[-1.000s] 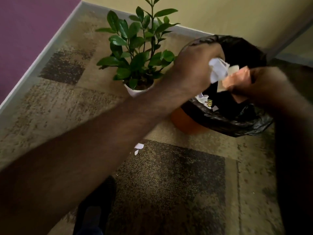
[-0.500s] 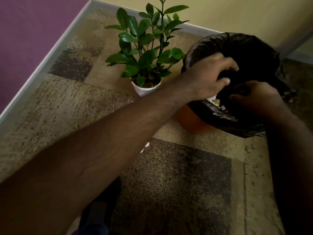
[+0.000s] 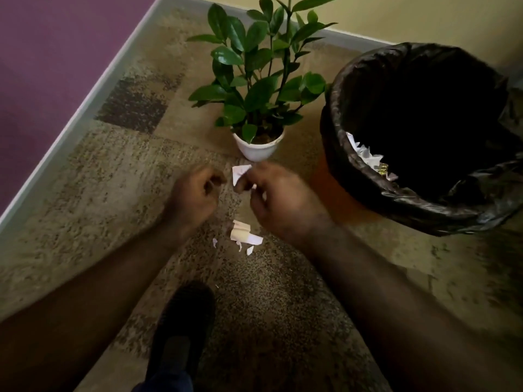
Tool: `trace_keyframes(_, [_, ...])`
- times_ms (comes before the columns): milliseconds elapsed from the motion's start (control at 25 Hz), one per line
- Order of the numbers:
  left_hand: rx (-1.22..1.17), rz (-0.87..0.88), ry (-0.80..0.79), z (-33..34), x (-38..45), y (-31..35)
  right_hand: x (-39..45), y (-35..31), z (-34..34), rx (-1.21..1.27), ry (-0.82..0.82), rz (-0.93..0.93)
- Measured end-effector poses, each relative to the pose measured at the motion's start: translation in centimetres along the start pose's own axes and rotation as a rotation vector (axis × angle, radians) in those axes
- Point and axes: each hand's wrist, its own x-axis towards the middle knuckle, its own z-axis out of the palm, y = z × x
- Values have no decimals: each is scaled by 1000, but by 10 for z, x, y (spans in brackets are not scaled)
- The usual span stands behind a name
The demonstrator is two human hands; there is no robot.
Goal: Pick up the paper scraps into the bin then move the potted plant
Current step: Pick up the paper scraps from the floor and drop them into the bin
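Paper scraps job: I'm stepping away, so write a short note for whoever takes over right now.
Right hand: pinches a white scrap just in front of the pot.
Left hand: fingers curled, seems to hold nothing; blurred.
Bin: right of the plant, black liner, some scraps inside.
Done: part of the paper is binned.
Left: bin the held scrap, gather the scraps on the carpet between the hands, then move the plant, which stands by the wall.

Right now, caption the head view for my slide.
Right hand pinches a paper scrap near the potted plant; more scraps lie on carpet.
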Motion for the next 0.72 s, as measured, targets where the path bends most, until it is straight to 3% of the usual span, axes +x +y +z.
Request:
trace_keyframes(80, [167, -85, -253, 18, -25, -30, -8, 29, 50, -91, -363, 288])
trace_keyframes(200, [361, -48, -526, 34, -51, -55, -21, 63, 101, -150, -652, 337])
trace_keyframes(320, [388, 37, -625, 39, -60, -68, -20, 81, 130, -214, -658, 268])
trace_keyframes(520, [693, 197, -820, 56, -57, -79, -23, 79, 152, -338, -520, 86])
trace_keyframes(600, [757, 286, -866, 58, -59, -79, -27, 81, 157, -342, -530, 83])
trace_keyframes(720, [751, 244, -897, 55, -66, -74, -34, 82, 161, -273, -588, 186])
